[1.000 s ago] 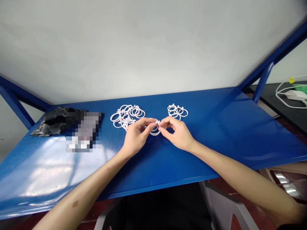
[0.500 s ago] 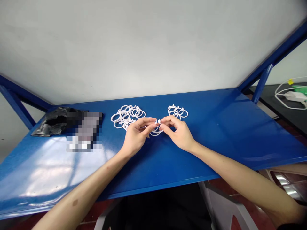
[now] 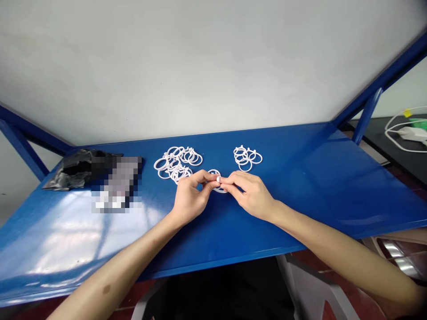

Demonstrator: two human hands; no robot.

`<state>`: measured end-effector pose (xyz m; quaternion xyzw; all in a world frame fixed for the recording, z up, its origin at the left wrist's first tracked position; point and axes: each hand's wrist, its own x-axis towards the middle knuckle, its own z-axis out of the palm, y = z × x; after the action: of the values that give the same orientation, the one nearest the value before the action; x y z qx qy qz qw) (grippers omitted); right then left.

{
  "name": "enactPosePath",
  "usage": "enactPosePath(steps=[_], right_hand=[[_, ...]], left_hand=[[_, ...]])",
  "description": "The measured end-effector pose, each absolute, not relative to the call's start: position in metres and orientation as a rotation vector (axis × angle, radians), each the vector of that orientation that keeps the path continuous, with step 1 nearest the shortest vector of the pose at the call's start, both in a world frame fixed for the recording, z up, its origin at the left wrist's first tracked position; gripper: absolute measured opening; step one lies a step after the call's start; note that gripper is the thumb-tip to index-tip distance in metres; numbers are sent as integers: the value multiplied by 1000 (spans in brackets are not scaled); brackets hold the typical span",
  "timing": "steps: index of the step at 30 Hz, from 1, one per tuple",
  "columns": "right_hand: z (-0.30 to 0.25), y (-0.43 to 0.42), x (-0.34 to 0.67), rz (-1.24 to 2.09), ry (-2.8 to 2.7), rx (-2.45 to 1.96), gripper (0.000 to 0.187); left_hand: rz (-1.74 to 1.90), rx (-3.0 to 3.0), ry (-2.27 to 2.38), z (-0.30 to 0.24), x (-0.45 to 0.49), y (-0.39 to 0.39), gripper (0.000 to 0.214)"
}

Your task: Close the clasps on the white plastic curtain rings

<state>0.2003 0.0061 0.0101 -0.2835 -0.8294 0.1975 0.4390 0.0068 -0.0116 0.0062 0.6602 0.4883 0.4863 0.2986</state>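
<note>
My left hand (image 3: pixel 191 198) and my right hand (image 3: pixel 255 195) meet at the middle of the blue table. Thumb and fingers of both pinch a white plastic curtain ring (image 3: pixel 218 179) at its small rounded end, where the fingertips almost touch. White ring curves (image 3: pixel 221 190) show behind and below the fingers; whether they belong to the held ring or another one, I cannot tell. Beyond my left hand lies a pile of white curtain rings (image 3: pixel 162 164), some overlapping. A smaller group of rings (image 3: pixel 245 165), with little knobs, lies beyond my right hand.
A crumpled black plastic bag (image 3: pixel 75 166) lies on the table (image 3: pixel 207 244) at the left, beside a pixelated dark object (image 3: pixel 123 180). Blue frame bars (image 3: pixel 367 115) rise at both sides. A white charger with cable (image 3: pixel 412 133) sits on a dark surface at the right.
My hands have moved slightly down and closer together. The gap between the two small white ends at my fingertips has closed to one rounded knob. The ring groups lie as before.
</note>
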Motion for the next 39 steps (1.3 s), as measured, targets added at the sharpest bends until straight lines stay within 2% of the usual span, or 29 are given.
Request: enactPosePath(steps=[5, 11, 15, 20, 27, 32, 34, 36, 39], right_hand=[[10, 8, 199, 451, -2082, -790, 13], [15, 51, 229, 221, -1982, -1172, 17], [14, 82, 260, 171, -1861, -1523, 16], [3, 96, 273, 196, -1894, -1692, 19], [13, 78, 257, 122, -1864, -1402, 18], [13, 48, 225, 423, -2021, -1086, 16], [8, 38, 215, 620, -2070, -1051, 22], [4, 31, 209, 742, -2072, -1085, 38], [3, 27, 207, 747, -2074, -1168, 58]], left_hand=[[1242, 2082, 1353, 10, 3, -8, 8], [849, 2671, 1423, 0, -11, 9, 19], [702, 2793, 1423, -6, -18, 14, 18], [728, 2827, 1413, -6, -19, 15, 17], [1066, 2837, 1292, 7, -13, 14, 13], [1107, 2879, 1211, 10, -10, 10, 13], [1103, 2886, 1193, 9, -9, 10, 13], [1103, 2892, 1175, 7, -10, 10, 13], [1081, 2890, 1183, 6, -10, 11, 14]])
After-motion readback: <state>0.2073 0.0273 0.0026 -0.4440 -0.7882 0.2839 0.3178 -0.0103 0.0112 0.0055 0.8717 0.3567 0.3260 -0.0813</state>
